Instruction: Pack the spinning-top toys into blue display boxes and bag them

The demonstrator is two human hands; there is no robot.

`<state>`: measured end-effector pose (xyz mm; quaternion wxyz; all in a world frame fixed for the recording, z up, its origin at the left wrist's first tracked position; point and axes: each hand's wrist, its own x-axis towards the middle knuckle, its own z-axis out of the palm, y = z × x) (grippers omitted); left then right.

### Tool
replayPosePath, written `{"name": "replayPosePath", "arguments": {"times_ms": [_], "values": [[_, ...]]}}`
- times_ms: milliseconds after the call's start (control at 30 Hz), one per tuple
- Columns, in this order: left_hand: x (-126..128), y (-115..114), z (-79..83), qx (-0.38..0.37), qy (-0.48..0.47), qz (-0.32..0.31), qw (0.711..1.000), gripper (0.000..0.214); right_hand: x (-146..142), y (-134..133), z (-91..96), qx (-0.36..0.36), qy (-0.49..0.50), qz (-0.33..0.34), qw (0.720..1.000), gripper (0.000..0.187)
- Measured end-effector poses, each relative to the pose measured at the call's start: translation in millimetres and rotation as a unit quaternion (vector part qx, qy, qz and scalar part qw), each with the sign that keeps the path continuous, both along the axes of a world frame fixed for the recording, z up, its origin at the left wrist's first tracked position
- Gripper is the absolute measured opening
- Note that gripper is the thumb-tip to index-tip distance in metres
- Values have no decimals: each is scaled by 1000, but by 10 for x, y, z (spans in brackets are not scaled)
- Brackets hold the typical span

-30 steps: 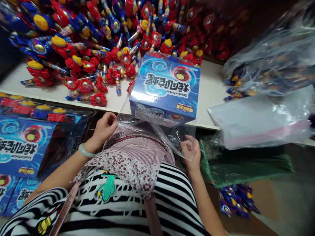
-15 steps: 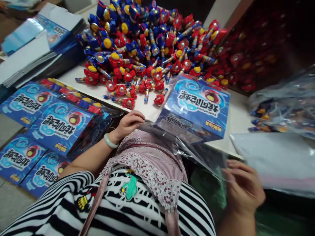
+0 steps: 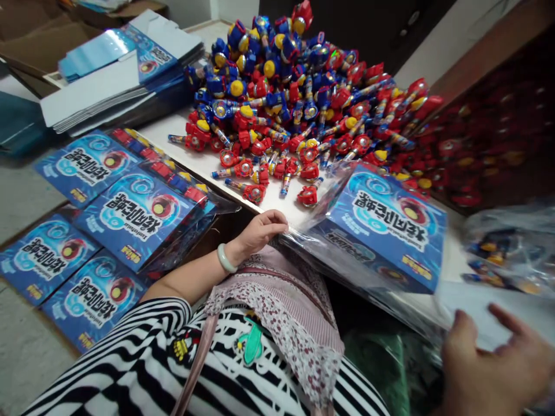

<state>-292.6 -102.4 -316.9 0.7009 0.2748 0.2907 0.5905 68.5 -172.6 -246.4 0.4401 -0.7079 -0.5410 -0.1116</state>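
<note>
A blue printed display box (image 3: 385, 225) sits tilted near the table's front edge, inside a clear plastic bag (image 3: 306, 237). My left hand (image 3: 262, 231), with a pale bangle on its wrist, pinches the bag's left corner between thumb and fingertips. On the right my right hand (image 3: 498, 358) is slightly blurred, its thumb and index finger apart. It holds nothing I can see and is close to the bag's right end, over a white sheet or stack (image 3: 470, 309). Whether it touches either is unclear.
A heap of red and blue toys (image 3: 277, 115) with tube-like handles covers the table's back. Several packed blue boxes (image 3: 139, 216) stand at the left, below a stack of flat cartons (image 3: 99, 95). Clear bags with more toys (image 3: 498, 248) lie at the right.
My right hand has let go of the bag's right end and moved right, its fingers spreading. My left hand still pinches the bag. The view has shifted, so everything appears further right and lower.
</note>
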Motion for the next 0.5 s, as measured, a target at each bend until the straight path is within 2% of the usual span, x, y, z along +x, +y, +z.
{"name": "replayPosePath", "arguments": {"times_ms": [33,67,100,133,167,200,267,333,400,433,500], "values": [[-8,-30,-11,-3,13,22,1000,35,-252,68,107,56,-97,45,993,36],[-12,-50,-22,-5,26,46,999,32,-560,144,202,35,-136,146,979,32],[-13,-62,-31,-6,39,69,997,29,-906,229,274,-22,-171,268,948,28],[-13,-69,-38,-5,51,88,995,27,-1263,323,319,-38,-212,359,908,22],[-16,-72,-41,-2,64,98,993,25,-1605,421,336,-60,-260,399,877,19],[-23,-75,-40,5,77,97,992,24,-1904,519,330,-86,-306,405,857,19],[-54,-93,-26,29,110,69,991,23,-2302,688,283,-144,-365,410,823,18],[-99,-131,1,55,149,30,987,23,-2405,786,249,-182,-384,427,798,20],[-136,-173,35,77,173,18,982,26,-2292,820,244,-178,-363,462,789,20],[-150,-182,47,86,178,21,980,28,-2200,832,233,-167,-335,485,790,20],[-180,-151,42,103,175,17,979,35,-2042,873,140,-129,-222,508,822,19]]}}
